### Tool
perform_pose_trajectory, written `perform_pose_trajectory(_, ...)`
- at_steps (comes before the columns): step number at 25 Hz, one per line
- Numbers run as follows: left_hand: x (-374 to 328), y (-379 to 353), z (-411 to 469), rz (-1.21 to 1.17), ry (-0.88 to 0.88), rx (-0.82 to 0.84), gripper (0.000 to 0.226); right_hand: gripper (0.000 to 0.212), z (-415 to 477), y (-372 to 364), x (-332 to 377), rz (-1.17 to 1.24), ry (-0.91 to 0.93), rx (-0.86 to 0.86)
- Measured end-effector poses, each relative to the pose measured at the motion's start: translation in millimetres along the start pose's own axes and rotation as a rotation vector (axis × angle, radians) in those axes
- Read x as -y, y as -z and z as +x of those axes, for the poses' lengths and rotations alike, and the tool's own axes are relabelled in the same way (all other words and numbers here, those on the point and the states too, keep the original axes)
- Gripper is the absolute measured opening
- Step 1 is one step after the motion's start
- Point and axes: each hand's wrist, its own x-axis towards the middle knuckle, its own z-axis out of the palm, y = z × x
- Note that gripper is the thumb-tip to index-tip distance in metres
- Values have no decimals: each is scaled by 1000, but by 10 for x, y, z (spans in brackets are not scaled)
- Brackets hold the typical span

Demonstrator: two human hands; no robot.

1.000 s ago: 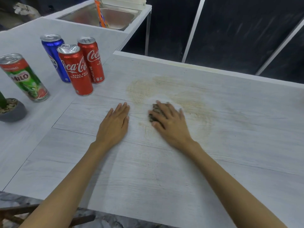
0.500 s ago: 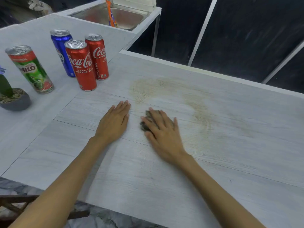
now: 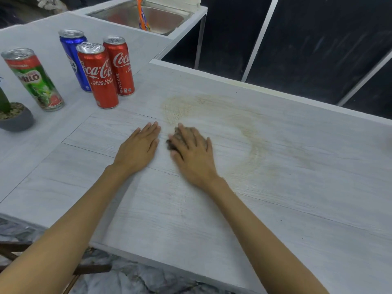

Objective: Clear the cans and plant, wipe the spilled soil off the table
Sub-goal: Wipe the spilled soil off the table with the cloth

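My right hand point(image 3: 192, 151) lies flat with straight fingers on a small dark wad of cloth point(image 3: 172, 143), pressing it onto the pale wood-grain table point(image 3: 212, 219). A faint brown soil smear point(image 3: 212, 115) arcs beyond and to the right of it. Flat on the table just left of it rests my left hand point(image 3: 139, 147), holding nothing. At the back left stand two red Coca-Cola cans point(image 3: 99, 79) point(image 3: 121, 64), a blue can point(image 3: 73, 56) and a green Milo can point(image 3: 34, 79). A potted plant in a grey pot point(image 3: 14, 117) sits at the left edge.
A steel sink point(image 3: 148, 16) with an orange item in it lies at the back, behind the cans. Dark panels with pale frames rise behind the table's far edge. The table's near edge drops to a marbled floor, with a wooden frame at the lower left.
My right hand has slid the cloth leftward, close to my left hand, and then a little forward. My left hand has stayed flat in place.
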Motion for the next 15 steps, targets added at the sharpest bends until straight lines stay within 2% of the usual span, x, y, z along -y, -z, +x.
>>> perform_pose_trajectory(2, 6, -8, -8, -1, -6, -9, 47, 48, -438, 44, -130, -29, 89, -4)
perform_pose_trajectory(3, 12, -8, -14, -2, -6, -11, 47, 48, -588, 115, -309, -57, 77, -19)
perform_pose_trajectory(6, 16, -20, -32, 8, -2, -5, 47, 45, -596, 390, -994, -148, -201, -39)
perform_pose_trajectory(8, 4, -35, -26, 19, -5, -2, 47, 45, -295, 501, -1171, -123, -410, -50)
perform_pose_trajectory(9, -3, -37, -20, 22, -9, -2, 47, 46, -126, 495, -1115, -102, -457, -49)
perform_pose_trajectory(10, -7, -41, -14, 24, -12, -2, 47, 46, 1, 450, -985, -83, -456, -35)
perform_pose_trajectory(12, 6, -29, -18, 12, 0, 2, 47, 49, 52, 275, -617, -64, -314, -19)
perform_pose_trajectory(15, -149, -36, -5, -57, 19, 6, 48, 57, -438, 146, -300, -22, -107, -44)
